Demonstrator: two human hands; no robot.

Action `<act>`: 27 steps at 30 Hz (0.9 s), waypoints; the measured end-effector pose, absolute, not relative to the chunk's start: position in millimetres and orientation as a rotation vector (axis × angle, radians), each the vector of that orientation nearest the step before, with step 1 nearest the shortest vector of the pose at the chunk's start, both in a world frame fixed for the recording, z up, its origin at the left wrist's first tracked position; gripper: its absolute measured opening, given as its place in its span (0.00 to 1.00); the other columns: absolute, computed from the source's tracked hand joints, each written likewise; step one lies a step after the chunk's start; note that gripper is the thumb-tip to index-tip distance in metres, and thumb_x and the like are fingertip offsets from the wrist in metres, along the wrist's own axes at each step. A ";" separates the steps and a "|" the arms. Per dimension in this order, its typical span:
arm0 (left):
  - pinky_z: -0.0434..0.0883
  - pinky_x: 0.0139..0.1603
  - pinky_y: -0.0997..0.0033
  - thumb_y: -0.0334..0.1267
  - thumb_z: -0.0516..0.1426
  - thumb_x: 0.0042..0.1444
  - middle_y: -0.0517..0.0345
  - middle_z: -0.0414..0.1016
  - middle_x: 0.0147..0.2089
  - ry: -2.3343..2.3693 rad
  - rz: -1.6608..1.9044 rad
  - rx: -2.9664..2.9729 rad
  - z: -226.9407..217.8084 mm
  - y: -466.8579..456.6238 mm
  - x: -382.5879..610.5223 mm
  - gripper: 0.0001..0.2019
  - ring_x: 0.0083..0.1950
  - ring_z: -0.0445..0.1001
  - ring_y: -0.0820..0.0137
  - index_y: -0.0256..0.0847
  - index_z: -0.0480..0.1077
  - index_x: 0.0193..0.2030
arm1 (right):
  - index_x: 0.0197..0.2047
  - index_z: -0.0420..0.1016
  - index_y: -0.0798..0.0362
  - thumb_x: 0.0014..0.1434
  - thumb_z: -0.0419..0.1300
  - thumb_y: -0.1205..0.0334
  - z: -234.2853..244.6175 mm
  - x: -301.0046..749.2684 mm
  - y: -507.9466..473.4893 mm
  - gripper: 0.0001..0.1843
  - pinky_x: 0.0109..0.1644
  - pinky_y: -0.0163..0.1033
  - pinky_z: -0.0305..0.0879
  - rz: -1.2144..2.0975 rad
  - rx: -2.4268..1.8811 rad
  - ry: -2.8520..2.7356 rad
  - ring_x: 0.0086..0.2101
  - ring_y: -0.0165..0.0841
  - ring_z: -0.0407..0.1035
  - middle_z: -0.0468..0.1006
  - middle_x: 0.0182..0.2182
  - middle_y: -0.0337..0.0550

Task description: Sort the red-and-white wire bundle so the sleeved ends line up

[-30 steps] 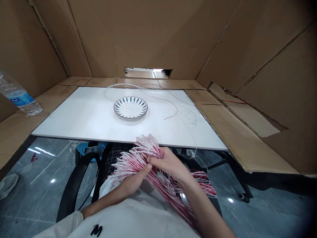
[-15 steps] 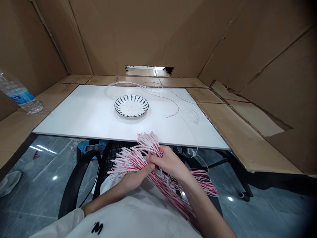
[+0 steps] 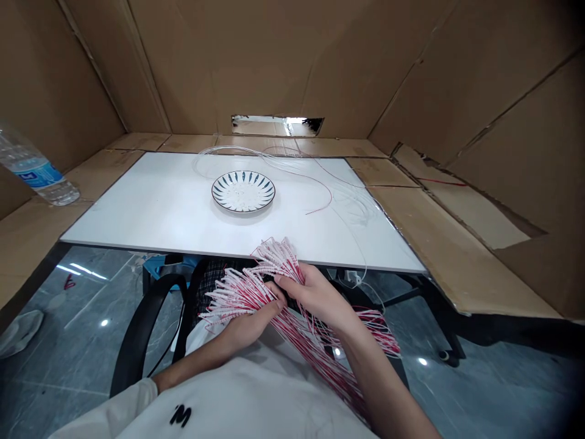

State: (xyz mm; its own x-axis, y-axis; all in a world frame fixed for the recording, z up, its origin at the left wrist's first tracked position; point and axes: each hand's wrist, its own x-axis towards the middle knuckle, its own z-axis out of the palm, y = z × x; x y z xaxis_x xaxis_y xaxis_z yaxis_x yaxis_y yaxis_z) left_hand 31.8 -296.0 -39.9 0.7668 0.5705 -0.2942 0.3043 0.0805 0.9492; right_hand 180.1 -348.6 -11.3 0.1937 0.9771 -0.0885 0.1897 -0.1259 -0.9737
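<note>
In my lap, just short of the table edge, both hands grip red and white cords that fan out into pale, looped ends. My left hand (image 3: pixel 258 320) is closed round the larger bundle of cords (image 3: pixel 237 297), whose lengths trail down to the lower right. A smaller bundle of cords (image 3: pixel 280 257) is pinched in my right hand (image 3: pixel 315 294), its looped tips pointing up over the table edge. The two bundles lie side by side, close together. More of the cords (image 3: pixel 377 329) hang past my right forearm. Some fingers are hidden behind the cords.
On the white table (image 3: pixel 150 207) stands a plate (image 3: pixel 244 192) with a dark leaf pattern and small white bits in it. Thin clear and red strands (image 3: pixel 315 177) curl behind and right of it. A water bottle (image 3: pixel 41 174) is at the left. Cardboard walls (image 3: pixel 256 61) surround the table.
My right hand has drawn slightly away to the right with its bundle, so the gap between the hands is a little wider. The view has tilted slightly.
</note>
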 end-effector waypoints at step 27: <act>0.65 0.59 0.58 0.47 0.46 0.51 0.56 0.77 0.36 0.578 0.216 1.637 -21.0 -297.4 36.2 0.16 0.45 0.73 0.59 0.44 0.72 0.32 | 0.14 0.63 0.56 0.54 0.59 0.53 -9.5 171.7 -345.6 0.23 0.23 0.32 0.56 1.286 -1.396 -1.082 0.17 0.27 0.60 0.65 0.12 0.40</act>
State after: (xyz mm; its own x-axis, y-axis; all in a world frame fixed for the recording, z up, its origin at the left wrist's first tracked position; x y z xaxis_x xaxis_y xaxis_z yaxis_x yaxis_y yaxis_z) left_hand 36.2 -297.4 -21.0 0.8536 0.4856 -0.1885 0.2422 -0.0496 0.9690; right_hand 171.7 -345.6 -9.5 0.0672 0.9799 -0.1881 0.0182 -0.1896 -0.9817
